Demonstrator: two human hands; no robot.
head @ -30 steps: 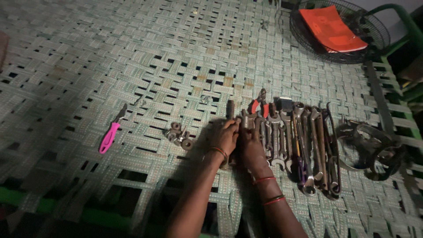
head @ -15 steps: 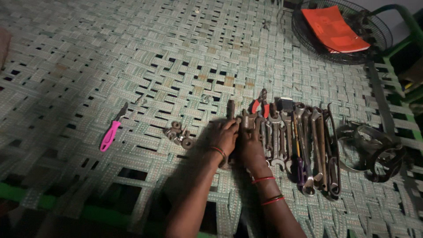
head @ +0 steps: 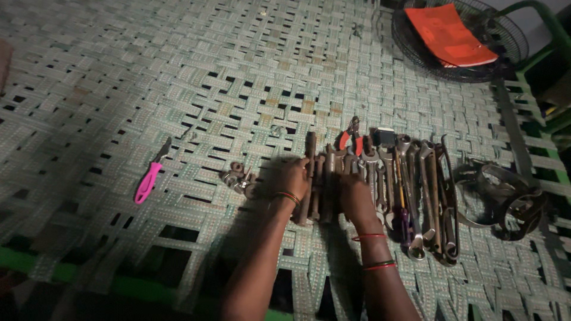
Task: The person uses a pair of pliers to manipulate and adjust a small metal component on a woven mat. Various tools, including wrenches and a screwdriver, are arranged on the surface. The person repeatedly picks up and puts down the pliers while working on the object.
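Hands sit side by side at the left end of a row of tools on a woven strap surface. Left hand lies palm-down with fingers resting on a dark rusty bar tool that runs away from the person; can't tell whether it is gripped or only touched. Right hand lies just beside it, over the lower ends of the next spanners; grip state also unclear, fingers hidden in shadow. Both wrists carry red and green bangles. Row of spanners continues to the right, laid parallel and touching or nearly so, long axes pointing away from the person. Red-handled pliers lie at the far end of the row, near its middle. Small cluster of metal fittings sits just left of the left hand. Pink-handled tool lies well apart further left. Coiled dark strap or band sits right of the row. Round wire fan guard with an orange sheet on it is at the far right corner.
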